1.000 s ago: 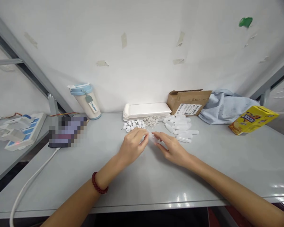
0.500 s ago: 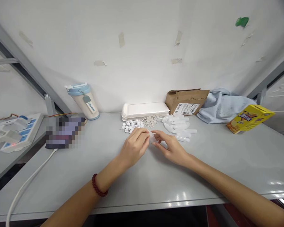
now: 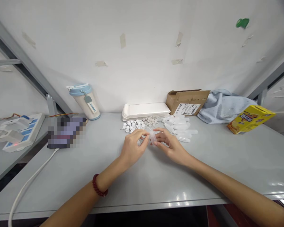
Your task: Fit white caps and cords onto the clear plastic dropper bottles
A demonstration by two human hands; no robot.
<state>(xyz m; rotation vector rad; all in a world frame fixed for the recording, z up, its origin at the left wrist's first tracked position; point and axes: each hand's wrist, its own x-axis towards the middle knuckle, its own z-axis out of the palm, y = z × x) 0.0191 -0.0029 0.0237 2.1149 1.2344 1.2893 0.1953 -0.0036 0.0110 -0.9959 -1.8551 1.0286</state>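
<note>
A small translucent plastic tube (image 3: 152,138) is held above the desk between both hands. My right hand (image 3: 171,146) grips its side and lower end between thumb and fingers. My left hand (image 3: 134,146), with a dark red bead bracelet at the wrist, pinches at the tube's upper end; the fingertips partly hide that end. Just behind the hands lie a pile of white caps (image 3: 133,125), a tangle of thin white cord loops (image 3: 151,121) and a heap of similar translucent tubes (image 3: 181,125).
A stack of white trays (image 3: 146,109) and a cardboard box (image 3: 188,101) stand by the wall. Right are a light blue cloth (image 3: 223,104) and a yellow carton (image 3: 249,119). Left are a tumbler (image 3: 85,102), a phone (image 3: 67,132) with a charging cable (image 3: 29,179), and a power strip (image 3: 26,132).
The tube has turned more upright, and more of it shows between the hands. My left hand's fingers have shifted slightly and cover less of it.
</note>
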